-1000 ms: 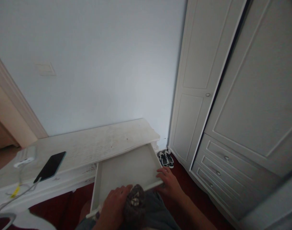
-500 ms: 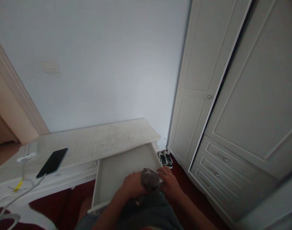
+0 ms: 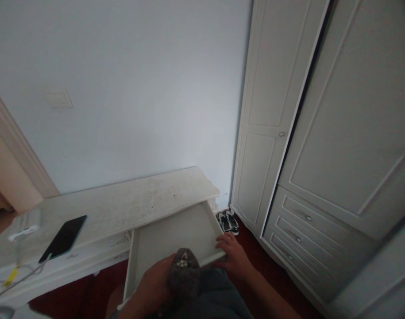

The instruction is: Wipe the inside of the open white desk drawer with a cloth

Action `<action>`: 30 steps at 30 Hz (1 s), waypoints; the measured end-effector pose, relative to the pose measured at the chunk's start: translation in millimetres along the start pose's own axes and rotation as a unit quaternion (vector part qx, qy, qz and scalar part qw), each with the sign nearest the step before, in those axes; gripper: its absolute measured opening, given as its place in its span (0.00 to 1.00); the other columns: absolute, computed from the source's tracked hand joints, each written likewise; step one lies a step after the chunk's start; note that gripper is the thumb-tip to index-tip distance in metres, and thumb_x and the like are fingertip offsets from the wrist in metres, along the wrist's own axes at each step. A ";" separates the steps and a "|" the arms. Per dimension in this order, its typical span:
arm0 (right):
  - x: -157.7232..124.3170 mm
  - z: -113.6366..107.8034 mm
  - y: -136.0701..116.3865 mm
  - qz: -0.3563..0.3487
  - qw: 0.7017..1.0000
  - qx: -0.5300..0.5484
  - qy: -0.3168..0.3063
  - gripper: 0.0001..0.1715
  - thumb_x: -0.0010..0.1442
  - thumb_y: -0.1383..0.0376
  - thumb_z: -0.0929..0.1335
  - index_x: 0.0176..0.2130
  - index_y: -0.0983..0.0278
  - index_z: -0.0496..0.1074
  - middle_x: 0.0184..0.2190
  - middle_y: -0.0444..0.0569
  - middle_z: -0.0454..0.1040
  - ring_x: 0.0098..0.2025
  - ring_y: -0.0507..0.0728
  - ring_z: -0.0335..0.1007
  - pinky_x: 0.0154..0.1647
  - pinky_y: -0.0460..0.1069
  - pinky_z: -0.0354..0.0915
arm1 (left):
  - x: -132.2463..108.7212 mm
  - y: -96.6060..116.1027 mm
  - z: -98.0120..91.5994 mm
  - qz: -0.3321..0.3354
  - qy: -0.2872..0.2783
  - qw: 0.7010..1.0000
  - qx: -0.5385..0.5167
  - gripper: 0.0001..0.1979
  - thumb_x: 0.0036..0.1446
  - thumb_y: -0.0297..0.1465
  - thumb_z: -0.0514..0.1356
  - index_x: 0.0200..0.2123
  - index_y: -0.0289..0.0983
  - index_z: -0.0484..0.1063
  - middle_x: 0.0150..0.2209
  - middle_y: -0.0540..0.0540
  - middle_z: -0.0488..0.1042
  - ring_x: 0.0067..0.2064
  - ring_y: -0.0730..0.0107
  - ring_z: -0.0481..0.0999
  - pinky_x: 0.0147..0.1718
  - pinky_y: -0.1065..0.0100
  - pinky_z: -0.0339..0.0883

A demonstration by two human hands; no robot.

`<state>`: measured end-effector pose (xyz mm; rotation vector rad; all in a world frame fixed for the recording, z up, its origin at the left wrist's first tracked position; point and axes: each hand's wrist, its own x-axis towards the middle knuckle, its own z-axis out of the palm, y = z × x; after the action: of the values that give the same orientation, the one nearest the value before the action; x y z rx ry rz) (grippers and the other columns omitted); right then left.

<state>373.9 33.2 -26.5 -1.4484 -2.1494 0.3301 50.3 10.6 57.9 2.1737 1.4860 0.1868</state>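
Observation:
My left hand (image 3: 156,279) is closed around a bunched grey cloth (image 3: 185,281), held over the front of a pulled-out white drawer (image 3: 175,235). Pale crumb-like bits cling to the upper side of the cloth. At the drawer's front right corner, my right hand (image 3: 233,257) grips the edge, with its fingers over the side wall. The visible drawer bottom is plain and light. Part of the drawer's front is hidden behind the cloth and my left arm.
The drawer belongs to a long, scuffed white table (image 3: 122,208) against the wall. On its left lie a phone (image 3: 64,237) with a cable plugged in and a white power strip (image 3: 26,223). Sneakers (image 3: 228,222) stand on the red floor beside a white wardrobe (image 3: 258,173).
My left hand has moved left with the cloth, away from my right hand, and turned it so the pale bits show. My right hand stays at the drawer corner. The view has shifted slightly.

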 end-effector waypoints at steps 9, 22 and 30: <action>-0.8 -1.1 -1.0 -0.002 1.000 0.009 0.007 0.28 0.50 0.48 0.81 0.46 0.58 0.79 0.55 0.55 0.75 0.62 0.70 0.63 0.63 0.63 0.64 | -16.7 -36.0 -6.0 -0.050 0.018 0.997 0.057 0.28 0.54 0.43 0.64 0.59 0.50 0.74 0.57 0.46 0.82 0.58 0.51 0.81 0.55 0.59 0.71; 1.8 2.3 -0.3 0.005 1.000 -0.001 -0.004 0.10 0.61 0.64 0.71 0.44 0.58 0.79 0.54 0.53 0.77 0.62 0.66 0.63 0.62 0.60 0.65 | 44.2 78.2 52.7 0.088 0.046 0.986 0.133 0.21 0.58 0.32 0.60 0.56 0.41 0.74 0.54 0.38 0.78 0.56 0.48 0.75 0.57 0.51 0.66; -0.3 0.7 -0.3 0.001 1.000 -0.001 0.007 0.26 0.52 0.48 0.80 0.45 0.58 0.79 0.55 0.55 0.76 0.62 0.70 0.64 0.62 0.63 0.64 | -16.0 -20.5 -2.9 -0.021 0.019 1.000 0.000 0.19 0.59 0.40 0.61 0.54 0.49 0.79 0.55 0.49 0.83 0.57 0.56 0.80 0.56 0.64 0.69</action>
<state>373.4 32.8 -27.0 -1.4491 -2.1382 0.3176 25.7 2.9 53.3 2.1477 1.5517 0.2133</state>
